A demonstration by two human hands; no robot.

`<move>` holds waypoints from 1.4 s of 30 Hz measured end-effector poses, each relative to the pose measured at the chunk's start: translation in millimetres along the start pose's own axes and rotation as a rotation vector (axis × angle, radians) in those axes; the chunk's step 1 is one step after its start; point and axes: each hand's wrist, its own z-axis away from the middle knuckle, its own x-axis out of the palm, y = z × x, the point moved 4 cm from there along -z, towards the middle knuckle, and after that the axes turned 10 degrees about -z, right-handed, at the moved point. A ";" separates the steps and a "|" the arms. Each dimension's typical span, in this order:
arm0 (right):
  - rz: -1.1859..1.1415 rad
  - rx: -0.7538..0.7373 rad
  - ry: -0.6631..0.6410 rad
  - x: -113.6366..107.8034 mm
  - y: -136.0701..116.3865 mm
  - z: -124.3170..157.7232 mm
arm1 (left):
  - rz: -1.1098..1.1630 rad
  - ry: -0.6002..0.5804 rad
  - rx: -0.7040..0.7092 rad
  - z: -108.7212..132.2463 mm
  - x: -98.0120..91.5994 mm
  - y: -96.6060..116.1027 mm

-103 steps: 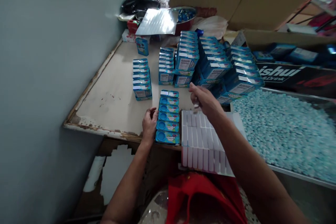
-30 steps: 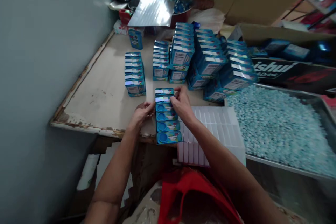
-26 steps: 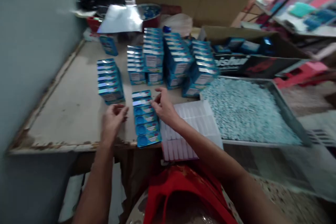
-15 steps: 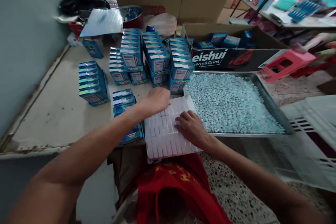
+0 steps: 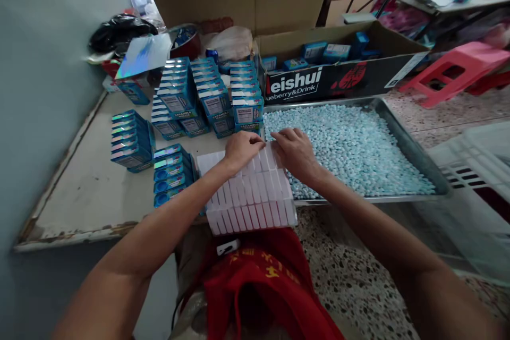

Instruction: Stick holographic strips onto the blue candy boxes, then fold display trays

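Observation:
A sheet of pale, oblong stickers (image 5: 249, 191) in rows lies at the table's front edge, its near end over my lap. My left hand (image 5: 242, 153) is at the sheet's far edge, thumb and fingers pinched together there. Close beside it, my right hand (image 5: 298, 155) bends its fingers over the far right corner of the sheet, fingertips on it. Whether a single sticker is lifted between the fingers is too small to tell. Left of the sheet stands a row of blue candy boxes (image 5: 171, 170), partly behind my left forearm.
Stacked blue boxes (image 5: 215, 103) stand beyond my hands, with another group (image 5: 131, 141) at left. A metal tray (image 5: 436, 170) of pale blue candies adjoins on the right. Behind it is a black-fronted carton (image 5: 338, 82) holding blue boxes. A pink stool (image 5: 458, 71) stands at right.
The sheet has shifted and lies flatter to my view. My right hand has moved from the sheet's middle to its far corner, nearer my left hand. The camera view has shifted slightly.

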 end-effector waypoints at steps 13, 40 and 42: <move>0.054 -0.204 -0.028 6.6 2.7 24.4 | 0.187 -0.104 -0.091 -2.8 6.1 -6.5; -1.084 0.511 0.061 -59.1 -69.1 5.1 | 1.264 0.068 -0.409 125.3 -5.9 -25.5; -1.083 0.505 0.054 -55.6 -72.5 4.2 | 1.271 0.081 -0.410 127.7 -8.8 -27.2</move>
